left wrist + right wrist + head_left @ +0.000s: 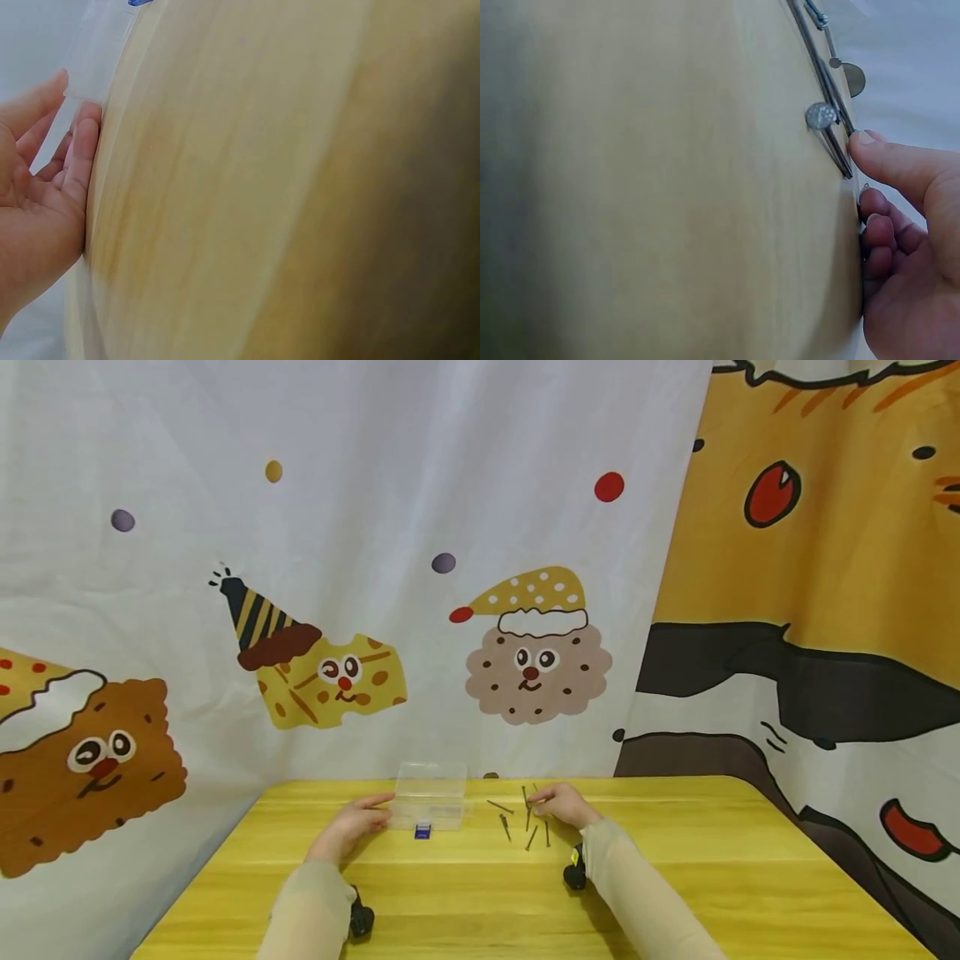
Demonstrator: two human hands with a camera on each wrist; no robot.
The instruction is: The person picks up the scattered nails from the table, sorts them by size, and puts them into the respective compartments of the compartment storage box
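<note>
A clear plastic box [427,814] stands near the table's far edge, its lid [431,779] raised and a blue latch [423,832] at its front. My left hand [352,827] lies at its left end, fingers fairly straight; in the left wrist view the fingertips touch the box's corner [101,52]. To the right of the box, several dark nails [531,837] are scattered on the table. Over them is my right hand [566,806], thumb and forefinger pinching the end of a nail [842,109], the other fingers curled. Part of that nail is hidden.
Beside the pinched nail lies another with a round, textured head [821,116]. The yellow wooden table [465,902] ends at a white curtain [375,460] printed with cartoon figures. A dark wrist camera [361,920] sits below my left sleeve, another [575,870] at my right.
</note>
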